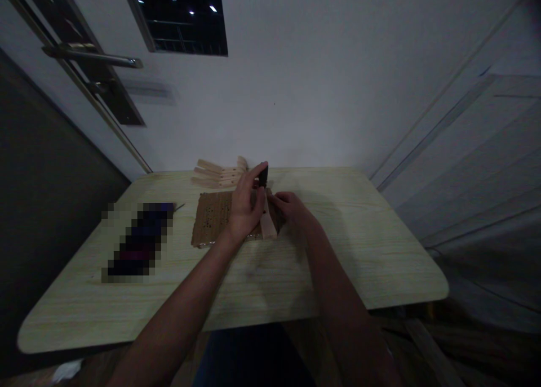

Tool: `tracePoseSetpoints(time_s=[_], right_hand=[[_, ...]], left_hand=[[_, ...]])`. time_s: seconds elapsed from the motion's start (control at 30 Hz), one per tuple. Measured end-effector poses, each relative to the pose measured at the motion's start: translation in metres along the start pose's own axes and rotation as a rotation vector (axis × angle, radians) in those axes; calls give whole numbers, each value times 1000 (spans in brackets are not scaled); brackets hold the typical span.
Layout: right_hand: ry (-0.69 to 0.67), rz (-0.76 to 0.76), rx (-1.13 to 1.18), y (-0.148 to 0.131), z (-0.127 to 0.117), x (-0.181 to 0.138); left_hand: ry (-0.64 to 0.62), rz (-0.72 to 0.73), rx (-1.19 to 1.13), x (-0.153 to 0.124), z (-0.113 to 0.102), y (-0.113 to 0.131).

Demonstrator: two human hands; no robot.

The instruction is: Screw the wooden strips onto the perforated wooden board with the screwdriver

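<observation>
Over a piece of brown cardboard, my left hand is curled with its index finger reaching to the top of a dark flat piece. Its thumb lies against a pale wooden handle, which slants toward me and has a dark spot on it. Fingers bent and closed, my right hand is at the handle's right side; what its fingertips grip is hidden. Several similar pale wooden handles lie in a fan behind the cardboard, with dark spots near their right ends.
The light wood-grain table stands against a white door or wall. On its left lies a blurred-out dark object with a thin dark tip. A metal door lever juts out at upper left, near a dark window.
</observation>
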State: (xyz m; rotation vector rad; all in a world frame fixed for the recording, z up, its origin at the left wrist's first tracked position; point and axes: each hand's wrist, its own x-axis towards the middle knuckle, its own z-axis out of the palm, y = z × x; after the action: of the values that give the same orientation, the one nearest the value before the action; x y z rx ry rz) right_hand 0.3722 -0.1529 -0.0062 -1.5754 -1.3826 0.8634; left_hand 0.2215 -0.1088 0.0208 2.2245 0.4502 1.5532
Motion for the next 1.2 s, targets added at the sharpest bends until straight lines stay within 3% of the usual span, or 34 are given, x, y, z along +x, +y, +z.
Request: tracePoseSetpoints(time_s=[0.27, 0.73, 1.2], right_hand=[[3, 12, 23, -2, 1, -2], [4, 22, 17, -1, 1, -1], [-2, 43, 19, -2, 2, -1]], left_hand=[[51, -30, 101, 3, -1, 0], [-22, -14, -20, -1, -1, 0], [62, -24, 108, 3, -2, 0]])
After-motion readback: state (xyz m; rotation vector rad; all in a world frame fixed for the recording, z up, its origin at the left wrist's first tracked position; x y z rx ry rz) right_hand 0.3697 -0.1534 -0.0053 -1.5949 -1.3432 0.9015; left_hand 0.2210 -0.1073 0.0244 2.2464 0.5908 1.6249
